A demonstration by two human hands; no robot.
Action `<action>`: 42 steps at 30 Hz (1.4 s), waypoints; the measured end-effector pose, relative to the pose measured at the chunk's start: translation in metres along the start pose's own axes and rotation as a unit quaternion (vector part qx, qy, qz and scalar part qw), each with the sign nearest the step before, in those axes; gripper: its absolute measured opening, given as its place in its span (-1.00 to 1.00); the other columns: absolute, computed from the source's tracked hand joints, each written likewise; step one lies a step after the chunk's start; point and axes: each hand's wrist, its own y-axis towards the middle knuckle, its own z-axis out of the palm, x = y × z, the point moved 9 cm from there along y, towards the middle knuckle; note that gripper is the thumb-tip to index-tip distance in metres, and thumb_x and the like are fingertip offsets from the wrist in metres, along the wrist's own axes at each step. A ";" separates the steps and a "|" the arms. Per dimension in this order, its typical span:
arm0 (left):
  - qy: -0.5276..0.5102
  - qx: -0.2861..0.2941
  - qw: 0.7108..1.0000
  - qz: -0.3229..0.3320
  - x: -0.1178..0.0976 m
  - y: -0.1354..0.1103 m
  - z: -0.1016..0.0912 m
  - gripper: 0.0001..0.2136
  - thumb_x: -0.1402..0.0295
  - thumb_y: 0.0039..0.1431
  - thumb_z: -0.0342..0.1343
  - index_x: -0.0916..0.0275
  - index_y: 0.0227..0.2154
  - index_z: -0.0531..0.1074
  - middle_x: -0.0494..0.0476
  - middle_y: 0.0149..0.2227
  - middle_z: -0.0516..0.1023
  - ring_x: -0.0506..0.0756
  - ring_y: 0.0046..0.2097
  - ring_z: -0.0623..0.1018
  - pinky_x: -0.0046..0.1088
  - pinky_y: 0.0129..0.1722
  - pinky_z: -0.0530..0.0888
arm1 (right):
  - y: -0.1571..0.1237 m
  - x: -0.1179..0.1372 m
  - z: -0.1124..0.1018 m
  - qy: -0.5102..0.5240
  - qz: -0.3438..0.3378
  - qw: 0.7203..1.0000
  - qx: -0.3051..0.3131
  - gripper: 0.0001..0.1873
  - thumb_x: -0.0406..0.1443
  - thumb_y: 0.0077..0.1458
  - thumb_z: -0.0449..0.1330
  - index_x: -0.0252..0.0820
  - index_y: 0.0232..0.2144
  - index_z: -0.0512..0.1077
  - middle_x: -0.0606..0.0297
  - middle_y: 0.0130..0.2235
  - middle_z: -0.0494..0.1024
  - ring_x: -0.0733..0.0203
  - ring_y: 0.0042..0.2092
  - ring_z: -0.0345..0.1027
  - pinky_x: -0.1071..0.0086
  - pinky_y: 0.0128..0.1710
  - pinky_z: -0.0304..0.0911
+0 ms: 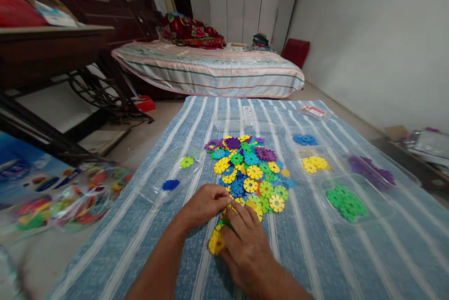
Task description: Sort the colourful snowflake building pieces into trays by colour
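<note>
A heap of notched plastic snowflake discs (253, 172) in yellow, green, blue and purple lies mid-table. At its near edge, my left hand (205, 204) has thumb and fingers pinched together; what they hold is hidden. My right hand (247, 239) curls beside it with its fingertips close to the left ones. A yellow snowflake disc (216, 240) pokes out at the right thumb side, gripped in that hand. More yellow and green pieces show partly under the right fingers.
Clear trays on the right hold blue discs (305, 140), yellow discs (316, 164), purple discs (372, 172) and green discs (347, 202). A clear tray (150, 197) on the left has a lime disc (186, 162) and a dark blue disc (170, 185). A bed (210, 68) stands beyond.
</note>
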 end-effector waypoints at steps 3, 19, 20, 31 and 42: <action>-0.002 -0.004 1.000 0.001 0.002 0.002 -0.001 -0.73 0.20 -0.04 0.00 0.33 -0.54 0.43 -0.01 -0.57 0.38 0.00 -0.47 0.33 -0.54 -0.48 0.25 | 0.001 -0.002 -0.002 0.015 -0.001 0.999 -0.039 -0.84 -0.30 0.06 0.09 -0.22 -0.28 0.40 0.06 -0.03 0.40 0.02 0.13 0.10 0.03 0.13 0.02; 0.007 -0.007 1.000 0.000 0.005 0.002 0.000 -0.74 0.19 -0.04 0.02 0.32 -0.56 0.39 -0.05 -0.59 0.28 -0.04 -0.50 0.26 -0.56 -0.53 0.17 | 0.007 -0.036 -0.034 0.068 0.056 0.991 -0.098 -0.83 -0.41 0.10 0.06 -0.17 -0.49 0.39 0.28 -0.39 0.46 0.20 -0.21 0.30 0.21 -0.12 0.19; 0.008 -0.007 1.000 -0.002 0.005 0.002 0.001 -0.74 0.19 -0.04 0.02 0.32 -0.56 0.40 -0.04 -0.60 0.29 -0.04 -0.50 0.27 -0.56 -0.53 0.17 | 0.007 -0.040 -0.038 0.065 0.060 0.991 -0.099 -0.82 -0.41 0.09 0.07 -0.17 -0.51 0.39 0.28 -0.40 0.46 0.21 -0.23 0.30 0.22 -0.14 0.19; 0.001 -0.013 1.000 -0.001 0.002 0.000 0.000 -0.77 0.22 -0.06 0.02 0.31 -0.56 0.43 -0.05 -0.62 0.33 -0.04 -0.52 0.30 -0.56 -0.52 0.20 | 0.008 -0.097 -0.086 -0.041 0.114 0.982 -0.146 -0.87 -0.30 0.07 0.11 -0.11 -0.49 0.42 0.25 -0.38 0.53 0.14 -0.30 0.39 0.24 -0.26 0.28; -0.001 -0.007 1.000 0.000 0.001 0.000 0.000 -0.78 0.23 -0.08 0.02 0.30 -0.60 0.41 -0.06 -0.61 0.30 -0.05 -0.51 0.27 -0.57 -0.51 0.19 | 0.003 -0.180 -0.176 -0.309 0.222 0.901 -0.208 -0.65 -0.16 0.10 0.00 -0.28 -0.37 0.49 0.07 -0.40 0.54 0.00 -0.32 0.40 0.13 -0.26 0.28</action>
